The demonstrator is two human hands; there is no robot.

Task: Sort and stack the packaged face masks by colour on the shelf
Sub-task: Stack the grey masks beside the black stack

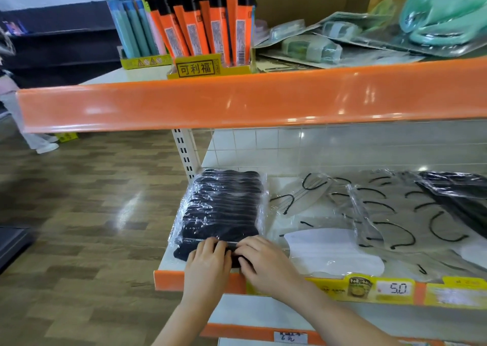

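A clear-wrapped pack of black face masks [224, 208] lies at the left end of the lower shelf [168, 277]. My left hand [208, 264] and my right hand [263, 261] both rest on the pack's near edge, fingers laid flat over it, side by side. To the right lie a white mask pack [329, 250] near the front, several grey masks with black ear loops [395, 213] in clear wrap, and more black mask packs [458, 195] at the far right.
The upper shelf's orange lip [237, 103] overhangs the work area. On it stand orange lighter boxes [210, 29] and green packaged items [369, 34]. A price tag [395, 289] reads 5.0. A person's legs [31, 124] stand on the wood floor at the left.
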